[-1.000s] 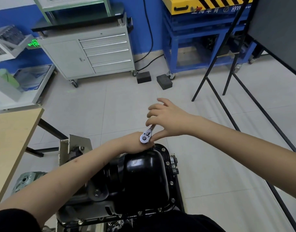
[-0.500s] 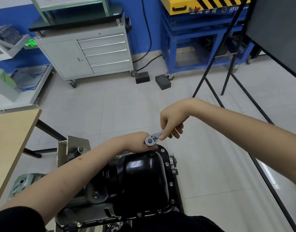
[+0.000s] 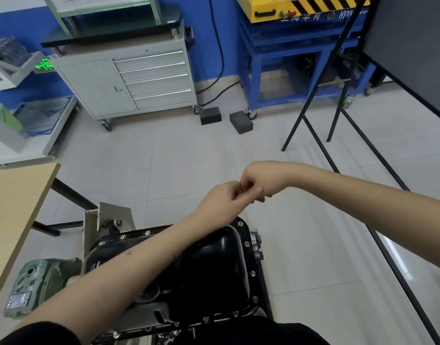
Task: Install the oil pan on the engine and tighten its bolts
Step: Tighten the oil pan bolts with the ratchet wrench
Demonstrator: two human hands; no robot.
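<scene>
The black oil pan lies on the engine in front of me, with bolts spaced along its flange. My left hand reaches over the pan to its far end, fingers curled. My right hand comes in from the right with its wrist bent down, and its closed fingers touch the left hand's fingers. The ratchet wrench is hidden between the two hands. Both hands hover just above the pan's far corner bolt.
A pale metal engine stand bracket rises at the pan's far left. A wooden table is on the left, above a green-grey casting. Farther off stand a grey drawer cabinet, two black blocks and black stand legs.
My right hand has swung the ratchet handle from right to left and closed against my left hand. The wrench, visible before, is now covered by the hands. The camera tilted slightly.
</scene>
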